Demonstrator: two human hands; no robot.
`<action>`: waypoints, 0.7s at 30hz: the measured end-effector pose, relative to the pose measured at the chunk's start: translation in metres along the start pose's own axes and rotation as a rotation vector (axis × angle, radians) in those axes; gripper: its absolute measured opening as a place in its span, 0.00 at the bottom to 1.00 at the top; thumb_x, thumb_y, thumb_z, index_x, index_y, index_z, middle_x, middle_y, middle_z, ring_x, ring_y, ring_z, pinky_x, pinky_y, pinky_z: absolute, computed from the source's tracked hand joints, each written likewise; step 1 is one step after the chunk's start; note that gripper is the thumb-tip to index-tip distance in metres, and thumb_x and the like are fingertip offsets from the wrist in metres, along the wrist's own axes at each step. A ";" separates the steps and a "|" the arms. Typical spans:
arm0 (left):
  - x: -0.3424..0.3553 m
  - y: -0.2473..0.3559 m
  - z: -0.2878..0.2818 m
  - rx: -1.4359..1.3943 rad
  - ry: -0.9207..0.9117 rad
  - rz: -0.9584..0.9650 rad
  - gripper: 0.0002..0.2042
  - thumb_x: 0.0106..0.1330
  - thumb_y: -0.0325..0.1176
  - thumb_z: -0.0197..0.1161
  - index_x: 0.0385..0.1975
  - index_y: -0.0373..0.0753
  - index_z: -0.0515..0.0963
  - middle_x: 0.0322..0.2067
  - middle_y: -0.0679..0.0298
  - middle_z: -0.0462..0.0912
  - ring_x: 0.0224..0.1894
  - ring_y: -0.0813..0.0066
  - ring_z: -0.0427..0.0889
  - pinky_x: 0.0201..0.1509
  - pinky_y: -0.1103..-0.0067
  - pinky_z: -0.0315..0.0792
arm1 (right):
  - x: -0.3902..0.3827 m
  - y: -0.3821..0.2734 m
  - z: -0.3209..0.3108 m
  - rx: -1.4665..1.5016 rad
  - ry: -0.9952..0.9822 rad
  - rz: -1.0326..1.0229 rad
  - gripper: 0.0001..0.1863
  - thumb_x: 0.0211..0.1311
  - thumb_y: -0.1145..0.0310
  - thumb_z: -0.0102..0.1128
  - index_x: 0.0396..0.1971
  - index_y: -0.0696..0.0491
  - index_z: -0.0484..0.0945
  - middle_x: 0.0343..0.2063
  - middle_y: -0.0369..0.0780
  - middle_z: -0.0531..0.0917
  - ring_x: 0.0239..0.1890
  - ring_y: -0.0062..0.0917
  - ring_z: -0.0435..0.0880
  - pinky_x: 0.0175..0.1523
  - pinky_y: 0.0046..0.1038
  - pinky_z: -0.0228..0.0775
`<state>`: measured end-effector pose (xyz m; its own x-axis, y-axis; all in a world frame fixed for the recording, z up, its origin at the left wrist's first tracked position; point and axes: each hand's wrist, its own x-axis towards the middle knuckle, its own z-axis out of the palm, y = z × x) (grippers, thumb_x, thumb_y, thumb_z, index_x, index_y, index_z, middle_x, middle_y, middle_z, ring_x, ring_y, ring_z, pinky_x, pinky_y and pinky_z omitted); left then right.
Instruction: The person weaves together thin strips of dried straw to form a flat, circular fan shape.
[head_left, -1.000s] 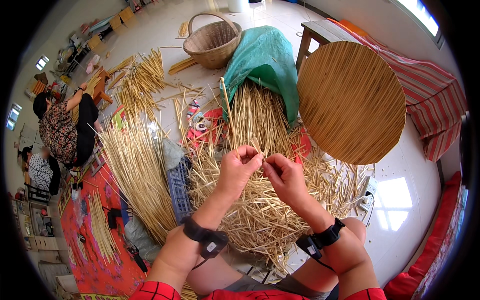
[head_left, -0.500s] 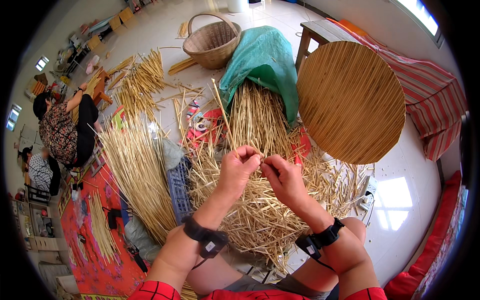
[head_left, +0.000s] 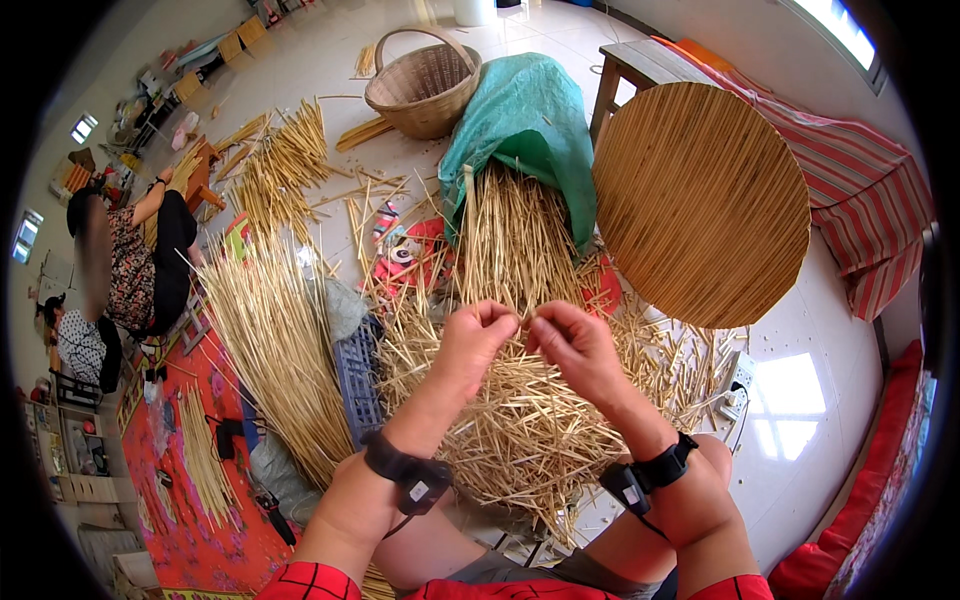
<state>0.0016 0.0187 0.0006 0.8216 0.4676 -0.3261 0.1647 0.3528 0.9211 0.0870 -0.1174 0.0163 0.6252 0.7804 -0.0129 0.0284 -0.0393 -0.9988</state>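
My left hand [head_left: 472,342] and my right hand [head_left: 574,348] meet above a heap of short straw pieces [head_left: 530,430]. Both are closed in a pinch, fingertips almost touching, on a thin straw stalk [head_left: 468,205] that seems to rise from the left fingers. Its lower part is mostly hidden by the fingers. Just beyond my hands, a thick bunch of straw stalks [head_left: 515,225] spills out of a green woven sack [head_left: 530,100]. A black band with a small device circles each wrist.
Left of the heap, long straw stalks [head_left: 270,340] lie over a blue plastic crate [head_left: 357,375]. A wicker basket [head_left: 425,95] stands beyond. At right are a round slatted board [head_left: 705,205] and a power strip [head_left: 738,385]. Two people sit at far left.
The stalk in my fingers has swung from leaning left to nearly upright. My hands have dropped slightly, and the right hand has turned a little.
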 end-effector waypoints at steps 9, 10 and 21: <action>-0.004 -0.030 0.012 0.525 -0.251 -0.076 0.09 0.60 0.35 0.62 0.26 0.35 0.79 0.24 0.69 0.79 0.25 0.87 0.71 0.29 0.86 0.66 | 0.015 -0.016 -0.051 0.146 0.292 -0.031 0.08 0.64 0.70 0.50 0.32 0.58 0.75 0.18 0.32 0.77 0.16 0.07 0.65 0.20 0.12 0.55; -0.004 -0.035 0.013 0.502 -0.271 -0.029 0.09 0.60 0.35 0.61 0.28 0.35 0.79 0.25 0.69 0.79 0.26 0.87 0.71 0.29 0.86 0.65 | 0.015 -0.018 -0.052 0.165 0.292 -0.032 0.08 0.64 0.70 0.50 0.32 0.58 0.75 0.18 0.32 0.77 0.16 0.07 0.65 0.20 0.12 0.55; -0.018 -0.028 0.039 0.229 -0.638 -0.210 0.17 0.71 0.41 0.43 0.40 0.36 0.75 0.26 0.72 0.74 0.21 0.87 0.61 0.27 0.88 0.58 | 0.022 -0.010 -0.057 0.374 0.291 0.019 0.11 0.67 0.65 0.46 0.38 0.57 0.73 0.23 0.34 0.79 0.17 0.08 0.68 0.20 0.11 0.55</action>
<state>0.0036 -0.0317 -0.0112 0.9076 -0.1825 -0.3781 0.4081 0.1720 0.8966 0.1444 -0.1356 0.0290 0.8170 0.5722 -0.0711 -0.2348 0.2175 -0.9474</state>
